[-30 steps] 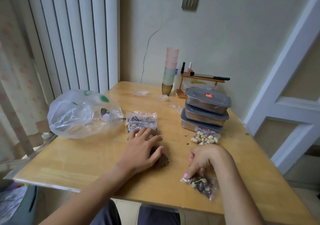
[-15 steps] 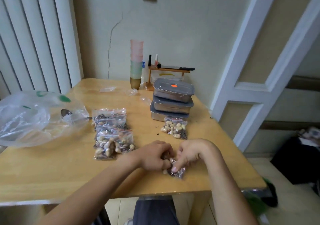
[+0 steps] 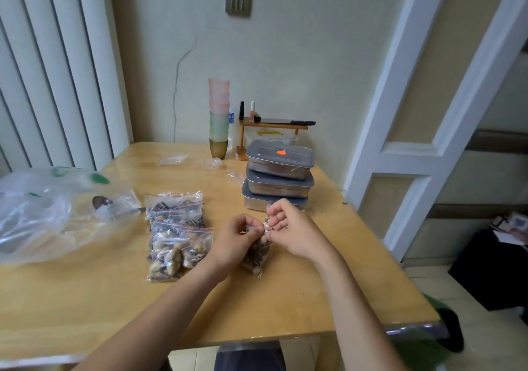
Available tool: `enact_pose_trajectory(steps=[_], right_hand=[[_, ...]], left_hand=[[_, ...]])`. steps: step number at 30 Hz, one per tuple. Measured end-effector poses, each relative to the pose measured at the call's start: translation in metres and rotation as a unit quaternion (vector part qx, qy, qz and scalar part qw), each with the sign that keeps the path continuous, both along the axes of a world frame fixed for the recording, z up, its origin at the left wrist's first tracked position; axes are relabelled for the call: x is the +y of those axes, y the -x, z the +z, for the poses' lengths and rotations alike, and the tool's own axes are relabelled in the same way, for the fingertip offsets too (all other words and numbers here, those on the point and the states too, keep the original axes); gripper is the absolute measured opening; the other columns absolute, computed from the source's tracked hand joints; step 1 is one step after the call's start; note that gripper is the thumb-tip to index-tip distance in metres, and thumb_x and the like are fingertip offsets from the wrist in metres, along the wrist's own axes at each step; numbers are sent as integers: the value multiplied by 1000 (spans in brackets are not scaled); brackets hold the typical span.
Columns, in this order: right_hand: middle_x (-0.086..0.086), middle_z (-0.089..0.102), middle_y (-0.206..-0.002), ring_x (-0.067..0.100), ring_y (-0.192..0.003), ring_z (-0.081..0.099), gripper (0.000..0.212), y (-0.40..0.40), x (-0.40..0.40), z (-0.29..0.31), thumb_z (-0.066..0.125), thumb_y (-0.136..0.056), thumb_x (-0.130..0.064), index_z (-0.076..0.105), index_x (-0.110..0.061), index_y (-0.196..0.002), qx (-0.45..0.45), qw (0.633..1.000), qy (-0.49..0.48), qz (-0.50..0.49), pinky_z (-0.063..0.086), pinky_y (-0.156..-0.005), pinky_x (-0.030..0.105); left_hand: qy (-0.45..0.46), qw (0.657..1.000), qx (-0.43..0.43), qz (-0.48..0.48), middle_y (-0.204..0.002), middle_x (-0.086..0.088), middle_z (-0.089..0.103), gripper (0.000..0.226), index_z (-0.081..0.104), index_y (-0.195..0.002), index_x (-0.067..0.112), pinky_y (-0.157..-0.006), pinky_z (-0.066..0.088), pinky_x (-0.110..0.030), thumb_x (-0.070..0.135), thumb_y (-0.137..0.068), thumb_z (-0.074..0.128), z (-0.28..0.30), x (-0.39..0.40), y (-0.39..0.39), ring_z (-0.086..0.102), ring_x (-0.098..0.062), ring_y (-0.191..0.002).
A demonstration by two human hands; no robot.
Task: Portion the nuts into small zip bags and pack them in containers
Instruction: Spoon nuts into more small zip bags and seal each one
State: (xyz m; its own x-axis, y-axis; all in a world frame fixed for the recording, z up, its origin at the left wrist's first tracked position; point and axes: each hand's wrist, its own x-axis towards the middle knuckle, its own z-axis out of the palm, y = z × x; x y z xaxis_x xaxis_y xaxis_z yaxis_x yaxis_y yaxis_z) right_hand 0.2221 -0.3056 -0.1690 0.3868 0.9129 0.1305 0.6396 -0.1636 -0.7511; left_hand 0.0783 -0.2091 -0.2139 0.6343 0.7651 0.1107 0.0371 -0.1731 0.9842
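Note:
A small zip bag of nuts hangs upright just above the wooden table. My left hand and my right hand both pinch its top edge from either side. To the left lie filled zip bags, one partly overlapping another. Three steel containers with grey lids are stacked behind my hands; the top lid bears an orange dot. A big clear plastic bag lies at the table's left with a spoon poking from it.
A stack of pastel cups and a small wooden shelf with bottles stand against the back wall. Empty small bags lie near them. A white door frame rises to the right; a dark bag sits on the floor.
My left hand left the bags on the left and joined my right hand on one bag. That bag rose off the table and now hangs between both hands.

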Motion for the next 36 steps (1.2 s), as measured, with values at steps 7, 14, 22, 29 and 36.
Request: enact_pose_trajectory(steps=[7,14,22,29,36], right_hand=[[-3,75,-88,18,-90,70,14,-5,5,-22,81,-75,-37,72,-28,-82,76,995,-38,-47,59,-92,46],[5,71,-94,15,-90,65,9,7,11,-33,73,-92,-7,68,-15,-94,219,966,-134,-36,55,-87,32],[1,68,-104,12,-94,66,31,7,15,-35,66,-92,-1,68,-25,-112,125,970,-207,8,55,-86,22],[-4,72,-95,13,-91,70,14,2,19,-37,64,-93,-9,73,-19,-91,63,981,-182,24,56,-87,32],[-12,63,-102,14,-93,66,11,0,19,-27,68,-93,-16,71,-25,-88,-29,980,-194,34,57,-81,31]], left_hand=[[-29,999,-36,22,-90,-7,74,7,70,-93,17,-77,57,-29,16,-90,76,2,0,8,68,-10,-80],[-88,996,-10,20,-78,6,75,8,75,-95,18,-69,52,-17,10,-92,73,16,10,8,66,-1,-71],[-170,985,23,6,-88,8,76,26,68,-111,25,-78,52,-11,15,-89,77,15,17,15,71,2,-88],[-199,979,40,18,-94,13,78,16,67,-112,28,-83,57,-19,20,-98,66,13,17,14,71,4,-90],[-223,974,31,7,-108,17,73,24,64,-119,24,-90,54,-17,20,-96,67,15,13,16,66,9,-103]])
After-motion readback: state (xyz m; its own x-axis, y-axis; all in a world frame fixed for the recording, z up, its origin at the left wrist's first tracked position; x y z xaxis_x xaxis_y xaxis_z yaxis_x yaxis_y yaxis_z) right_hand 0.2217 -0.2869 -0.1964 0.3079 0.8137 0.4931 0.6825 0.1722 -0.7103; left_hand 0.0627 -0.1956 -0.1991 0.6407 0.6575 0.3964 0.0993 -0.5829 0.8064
